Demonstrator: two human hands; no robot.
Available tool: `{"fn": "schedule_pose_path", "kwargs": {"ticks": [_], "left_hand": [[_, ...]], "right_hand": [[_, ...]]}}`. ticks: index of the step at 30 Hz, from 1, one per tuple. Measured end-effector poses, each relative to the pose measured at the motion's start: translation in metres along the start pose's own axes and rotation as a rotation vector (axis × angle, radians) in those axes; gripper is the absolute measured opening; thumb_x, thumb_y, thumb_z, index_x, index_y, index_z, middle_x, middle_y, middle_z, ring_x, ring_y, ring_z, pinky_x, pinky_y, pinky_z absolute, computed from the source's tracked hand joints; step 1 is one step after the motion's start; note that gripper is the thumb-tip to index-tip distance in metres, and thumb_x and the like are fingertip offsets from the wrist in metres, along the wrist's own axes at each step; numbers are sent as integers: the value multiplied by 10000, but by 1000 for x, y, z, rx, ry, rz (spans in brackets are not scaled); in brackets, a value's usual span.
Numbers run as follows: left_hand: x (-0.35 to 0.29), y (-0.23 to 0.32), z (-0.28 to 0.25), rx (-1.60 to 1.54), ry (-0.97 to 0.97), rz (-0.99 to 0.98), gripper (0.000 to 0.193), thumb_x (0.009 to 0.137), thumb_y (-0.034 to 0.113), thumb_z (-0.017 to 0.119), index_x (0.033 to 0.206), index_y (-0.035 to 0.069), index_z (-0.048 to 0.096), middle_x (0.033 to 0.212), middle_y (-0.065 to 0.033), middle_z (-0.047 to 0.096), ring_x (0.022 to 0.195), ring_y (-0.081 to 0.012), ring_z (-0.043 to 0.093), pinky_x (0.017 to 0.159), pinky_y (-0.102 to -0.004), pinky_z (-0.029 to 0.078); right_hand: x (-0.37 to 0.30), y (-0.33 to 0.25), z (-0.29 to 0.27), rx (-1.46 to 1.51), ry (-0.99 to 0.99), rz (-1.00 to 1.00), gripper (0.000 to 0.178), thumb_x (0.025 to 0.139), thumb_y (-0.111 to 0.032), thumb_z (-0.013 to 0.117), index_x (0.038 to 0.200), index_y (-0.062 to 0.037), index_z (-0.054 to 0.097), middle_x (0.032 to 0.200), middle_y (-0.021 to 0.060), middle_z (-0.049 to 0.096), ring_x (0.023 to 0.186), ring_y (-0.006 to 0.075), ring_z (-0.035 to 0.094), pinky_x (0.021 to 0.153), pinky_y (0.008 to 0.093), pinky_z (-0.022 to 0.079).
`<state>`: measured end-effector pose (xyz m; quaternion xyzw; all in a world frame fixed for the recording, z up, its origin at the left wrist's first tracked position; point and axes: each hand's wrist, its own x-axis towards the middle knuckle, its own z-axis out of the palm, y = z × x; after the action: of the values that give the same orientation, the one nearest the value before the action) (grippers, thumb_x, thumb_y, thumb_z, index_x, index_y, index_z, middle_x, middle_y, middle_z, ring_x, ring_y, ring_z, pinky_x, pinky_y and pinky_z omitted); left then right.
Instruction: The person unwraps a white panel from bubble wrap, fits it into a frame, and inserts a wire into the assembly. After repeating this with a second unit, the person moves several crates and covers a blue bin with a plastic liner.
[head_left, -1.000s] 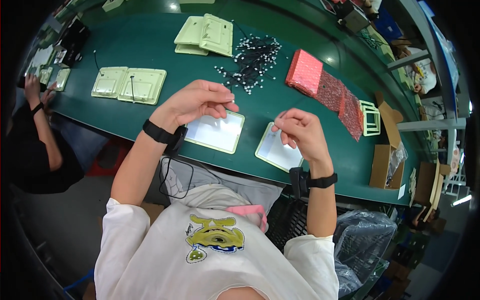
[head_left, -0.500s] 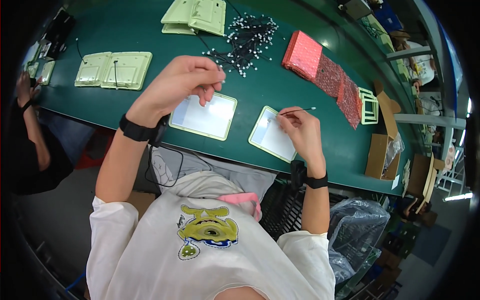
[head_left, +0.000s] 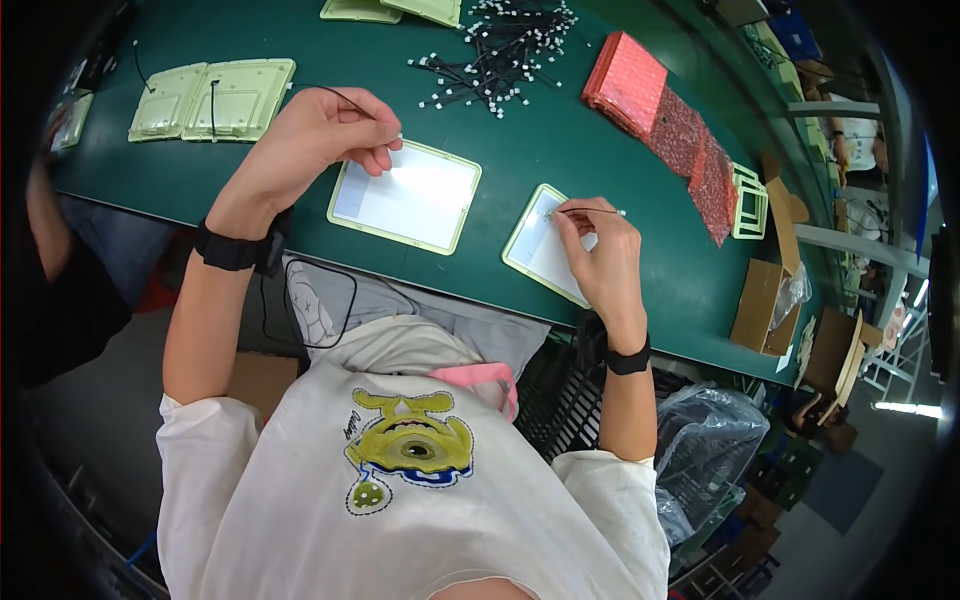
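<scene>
My left hand (head_left: 325, 140) pinches a thin black cable (head_left: 345, 98) with small white connector ends, held above a pale green framed panel (head_left: 408, 195) with a white face. Between the thumb and fingers of my right hand (head_left: 608, 258) is another short black cable (head_left: 585, 210); one white end sticks out to the right. That hand hovers over a second pale green framed panel (head_left: 540, 250), partly hiding it. A loose pile of similar black cables (head_left: 510, 50) lies beyond the panels.
Two pale green housings (head_left: 240, 98) with cables lie at the left; more housings (head_left: 425, 10) are at the far edge. Red bubble-wrap bags (head_left: 630, 80), pale green frames (head_left: 750, 205) and an open carton (head_left: 762, 305) stand right. A co-worker's arm (head_left: 45, 210) is at far left.
My left hand has shifted left, and its cable now shows across the fingers. My right hand keeps its pinch over the right panel. The whole view has tilted, moving the table upward in the picture.
</scene>
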<state>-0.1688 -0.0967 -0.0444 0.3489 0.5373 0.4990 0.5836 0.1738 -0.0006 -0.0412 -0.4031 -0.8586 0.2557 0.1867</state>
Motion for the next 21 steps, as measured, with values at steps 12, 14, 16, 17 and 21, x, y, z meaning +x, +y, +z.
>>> {"fn": "schedule_pose_path", "kwargs": {"ticks": [12, 14, 16, 17, 21], "left_hand": [[1, 2, -5, 165, 39, 27, 160, 920, 54, 730, 1043, -47, 747, 894, -120, 758, 771, -143, 734, 764, -265, 591], [-1, 6, -2, 199, 61, 53, 152, 914, 49, 732, 1031, -47, 741, 884, -115, 749, 775, -142, 734, 766, -265, 592], [-1, 8, -1, 214, 72, 66, 147, 911, 46, 733, 1026, -47, 739, 879, -113, 744, 777, -142, 735, 767, -265, 592], [-1, 8, -2, 220, 77, 69, 143, 906, 39, 732, 1020, -47, 734, 877, -111, 739, 777, -143, 732, 764, -266, 591], [-7, 10, -5, 248, 96, 63, 135, 886, 17, 728, 1001, -52, 718, 872, -103, 726, 783, -147, 726, 760, -267, 589]], "right_hand": [[-3, -5, 3, -53, 10, -29, 104, 932, -40, 725, 977, 54, 729, 923, 146, 738, 760, 262, 723, 731, 351, 562], [-5, -4, 3, -51, 12, -30, 104, 933, -40, 726, 977, 54, 728, 923, 148, 738, 761, 264, 724, 730, 352, 562], [-6, -5, 3, -48, 22, -33, 105, 933, -41, 727, 978, 54, 726, 922, 150, 738, 762, 268, 725, 727, 354, 562], [-6, -5, 3, -50, 21, -32, 105, 933, -41, 727, 978, 54, 726, 922, 150, 738, 762, 268, 725, 727, 354, 562], [-4, -6, 9, -58, 22, -42, 102, 934, -31, 722, 986, 58, 717, 920, 156, 732, 764, 277, 724, 725, 361, 563]]}}
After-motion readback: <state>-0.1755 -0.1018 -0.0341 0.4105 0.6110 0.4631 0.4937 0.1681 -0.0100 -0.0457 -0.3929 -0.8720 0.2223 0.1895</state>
